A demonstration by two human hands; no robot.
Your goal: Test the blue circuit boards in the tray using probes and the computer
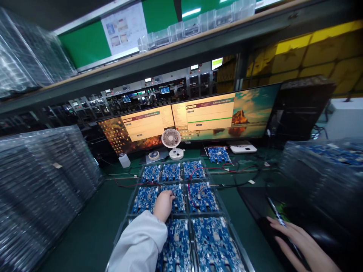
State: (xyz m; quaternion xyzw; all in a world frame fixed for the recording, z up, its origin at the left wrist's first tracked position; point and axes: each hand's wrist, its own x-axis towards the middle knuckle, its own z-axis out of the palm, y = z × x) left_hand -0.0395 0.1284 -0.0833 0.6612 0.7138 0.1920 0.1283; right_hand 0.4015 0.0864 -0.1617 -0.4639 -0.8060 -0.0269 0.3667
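Note:
My left hand (pixel 164 204), in a white sleeve, reaches over a clear plastic tray (pixel 225 207) divided into pockets with blue circuit boards. Its fingers are closed at the middle circuit board (pixel 179 200); whatever they pinch is hidden. To the right of that lies another circuit board (pixel 208 200) with red and orange wires running to it. At the lower right my right hand (pixel 300 241) rests above a black mat (pixel 251 198). A pen (pixel 276 212) sticks out from between its fingers, pointing away from me.
Tall stacks of clear trays stand at the left (pixel 42 189) and right (pixel 314 185). Behind the tray are a small white fan (pixel 171 139), a tape roll (pixel 154 155), a loose circuit board (pixel 219 155) and two monitors (pixel 210 117). A shelf (pixel 159 56) crosses overhead.

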